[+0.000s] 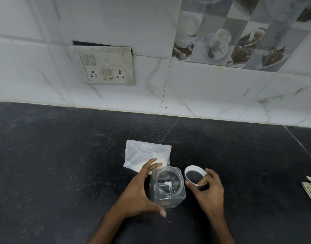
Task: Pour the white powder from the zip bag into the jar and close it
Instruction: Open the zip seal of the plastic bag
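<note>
jar [175, 196] open on the counter [63, 155], bag [145, 154] just behind
left hand [138, 192] curves round jar, contact unclear, hiding bag's edge; right hand [209, 189] pinches lid [195, 175]; jar holds a little powder [167, 183].

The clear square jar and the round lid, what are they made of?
The clear square jar looks like glossy transparent plastic, possibly glass: the dark counter shows through its walls. The round white-rimmed lid seems smooth opaque plastic, though that's uncertain.
</note>
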The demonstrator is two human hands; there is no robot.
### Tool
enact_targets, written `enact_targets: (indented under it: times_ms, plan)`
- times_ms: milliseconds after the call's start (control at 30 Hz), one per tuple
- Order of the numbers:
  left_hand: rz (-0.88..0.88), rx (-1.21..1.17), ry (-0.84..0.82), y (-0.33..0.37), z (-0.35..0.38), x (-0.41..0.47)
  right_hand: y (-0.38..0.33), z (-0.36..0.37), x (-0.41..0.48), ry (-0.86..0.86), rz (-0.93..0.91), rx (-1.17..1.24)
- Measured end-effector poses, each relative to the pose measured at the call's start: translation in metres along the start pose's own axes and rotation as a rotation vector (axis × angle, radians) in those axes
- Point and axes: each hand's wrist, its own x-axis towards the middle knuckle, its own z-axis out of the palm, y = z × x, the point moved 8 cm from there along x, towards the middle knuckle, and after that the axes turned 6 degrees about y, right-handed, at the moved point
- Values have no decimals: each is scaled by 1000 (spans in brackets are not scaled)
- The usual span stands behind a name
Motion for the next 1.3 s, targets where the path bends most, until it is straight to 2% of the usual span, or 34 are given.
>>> enact_targets:
  times_ms: [67,200,267,333,400,467,633,700,833,933,1000,1067,1133,1200,1300]
  plan:
    - [-10,-32,66,0,-18,7,6,8,1,-13,-4,-2]
    - [-121,54,463,-15,-78,28,9,18,4,-36,-34,-11]
    - [-227,149,557,-31,-102,39,8,22,4,-88,-32,-30]
    - [-360,222,553,-50,-118,48,2,21,6,-83,-40,-81]
    - [-473,262,511,-66,-126,54,-10,14,16,-3,-75,-101]
    - [-524,315,454,-72,-127,59,-31,16,34,3,-80,-21]
    - [-474,314,404,-64,-127,80,-70,90,63,-468,116,134]
    - [-462,201,405,-65,-127,85,-72,114,61,-533,190,134]
    - [-443,-67,397,-69,-128,91,-70,129,66,-474,264,226]
    - [-439,-158,386,-68,-128,96,-70,128,72,-407,370,383]
    - [-437,-95,476,-64,-135,96,-73,127,75,-393,426,508]
    - [-505,84,576,-64,-143,90,-76,124,77,-399,434,565]
    - [-662,156,498,-72,-138,85,-81,123,76,-448,433,603]
    - [-798,82,357,-79,-125,81,-88,122,74,-476,417,643]
    - [-822,-102,310,-78,-120,82,-102,113,77,-445,366,738]
